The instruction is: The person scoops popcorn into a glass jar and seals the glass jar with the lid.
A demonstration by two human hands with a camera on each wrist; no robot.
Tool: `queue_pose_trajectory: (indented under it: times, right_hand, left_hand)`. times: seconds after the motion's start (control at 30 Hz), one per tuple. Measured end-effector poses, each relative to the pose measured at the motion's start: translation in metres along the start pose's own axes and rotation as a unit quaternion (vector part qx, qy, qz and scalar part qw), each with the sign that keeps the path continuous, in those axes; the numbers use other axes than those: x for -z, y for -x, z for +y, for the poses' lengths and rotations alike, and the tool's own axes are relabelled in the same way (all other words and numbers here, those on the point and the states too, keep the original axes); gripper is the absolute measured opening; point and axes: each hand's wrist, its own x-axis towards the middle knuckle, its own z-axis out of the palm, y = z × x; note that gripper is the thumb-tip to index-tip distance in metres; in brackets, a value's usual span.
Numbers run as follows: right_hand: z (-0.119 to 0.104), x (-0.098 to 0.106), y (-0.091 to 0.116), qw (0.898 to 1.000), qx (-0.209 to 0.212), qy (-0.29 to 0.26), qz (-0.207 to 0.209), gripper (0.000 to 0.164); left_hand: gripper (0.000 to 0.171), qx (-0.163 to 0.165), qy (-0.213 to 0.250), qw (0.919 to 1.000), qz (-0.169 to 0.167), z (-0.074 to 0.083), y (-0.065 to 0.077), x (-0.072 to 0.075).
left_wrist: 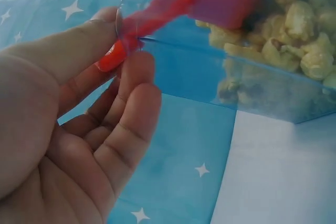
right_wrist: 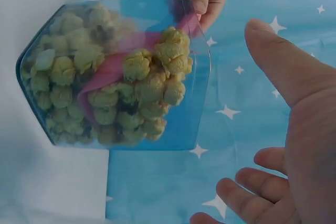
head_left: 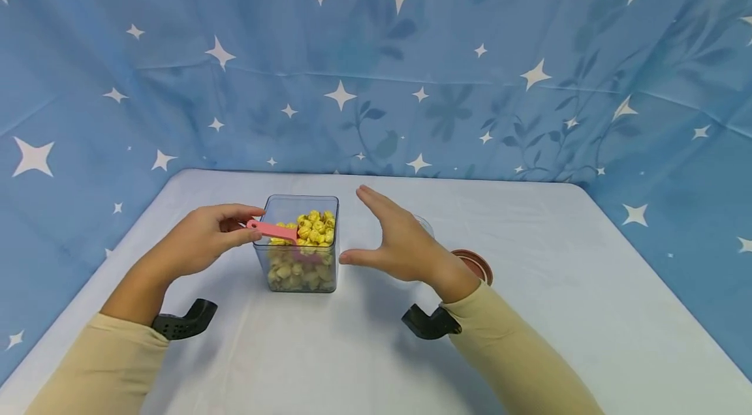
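Note:
A clear square container (head_left: 303,270) of yellow popcorn (head_left: 314,230) stands on the table, left of centre. A pink scoop (head_left: 276,230) lies in it, its head among the popcorn and its handle reaching over the left rim. My left hand (head_left: 202,237) pinches the handle's end, with the fingertips right at the rim; the left wrist view shows the handle (left_wrist: 157,14) through the clear wall. To the right of the container, my right hand (head_left: 399,239) is held in the air, thumb and fingers spread apart, nothing between them. The right wrist view shows the scoop's head (right_wrist: 102,80) partly buried in popcorn.
Behind my right forearm lies a round reddish-brown lid-like piece (head_left: 478,265), partly hidden. A clear round object (head_left: 425,226) shows just beyond my right hand. The white-covered table (head_left: 558,284) ends at a blue star-patterned cloth (head_left: 376,128) at the back.

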Motion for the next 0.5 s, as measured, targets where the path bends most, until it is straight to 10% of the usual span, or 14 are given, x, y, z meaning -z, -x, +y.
queue_pose_trajectory:
  times: [0.5]
  right_hand:
    - [-0.009,-0.017,-0.051,0.992,-0.060,-0.014,-0.109,0.110]
  left_hand:
    - [0.051,0.036,0.084,0.9952,-0.037,-0.002,-0.006,0.007]
